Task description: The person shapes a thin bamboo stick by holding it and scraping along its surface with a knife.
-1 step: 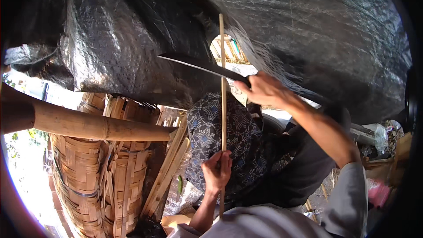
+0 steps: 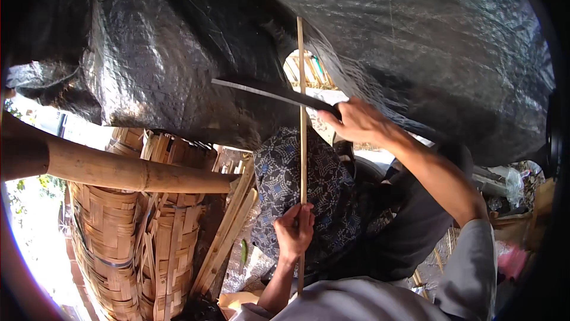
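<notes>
A long dark knife (image 2: 273, 92) crosses a straight, pale stick (image 2: 303, 163) (apparently touching it).

The left hand (image 2: 294, 230) is curled in a grip low down, the left forearm (image 2: 280, 285) rising below it, while the right hand (image 2: 362, 121) grips higher up, right elbow (image 2: 482, 215) bent, right forearm (image 2: 432, 169) slanting inward.

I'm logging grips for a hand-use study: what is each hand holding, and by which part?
The right hand holds a long knife by its handle end. The left hand grips a thin strip on its lower part, nearer the body.
</notes>
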Demonstrator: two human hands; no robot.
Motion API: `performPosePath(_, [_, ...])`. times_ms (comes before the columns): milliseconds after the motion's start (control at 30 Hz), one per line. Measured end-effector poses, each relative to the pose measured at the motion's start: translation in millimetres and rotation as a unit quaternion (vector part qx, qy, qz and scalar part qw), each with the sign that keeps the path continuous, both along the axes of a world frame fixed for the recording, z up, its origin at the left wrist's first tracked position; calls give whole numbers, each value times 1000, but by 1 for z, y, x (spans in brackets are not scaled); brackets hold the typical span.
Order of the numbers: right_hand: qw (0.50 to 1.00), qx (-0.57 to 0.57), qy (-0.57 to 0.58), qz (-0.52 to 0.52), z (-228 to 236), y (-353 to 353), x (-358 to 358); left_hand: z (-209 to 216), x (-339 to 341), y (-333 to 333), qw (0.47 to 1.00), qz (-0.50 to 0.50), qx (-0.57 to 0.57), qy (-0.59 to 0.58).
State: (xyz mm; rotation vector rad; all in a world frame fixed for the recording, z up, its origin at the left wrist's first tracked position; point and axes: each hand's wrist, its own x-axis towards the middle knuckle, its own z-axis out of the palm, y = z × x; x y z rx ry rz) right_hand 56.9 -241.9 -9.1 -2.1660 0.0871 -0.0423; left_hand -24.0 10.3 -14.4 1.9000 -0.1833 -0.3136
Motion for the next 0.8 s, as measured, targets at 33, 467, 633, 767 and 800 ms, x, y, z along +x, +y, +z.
performPosePath(33, [991,-130,-20,10,3,3,-4,-2,5,2,1000,-7,-14,7])
performPosePath(467, [957,-213,-29,197,-2,44,-72,10,20,8,978,-6,-107,179])
performPosePath(633, [944,-245,-148,165,-13,37,-78,6,15,7,981,16,-118,156])
performPosePath(767, [918,-364,-115,111,7,27,-70,3,13,8,981,21,-124,147])
performPosePath(800, [914,-379,-122,81,8,24,-71,2,12,7,981,23,-130,141])
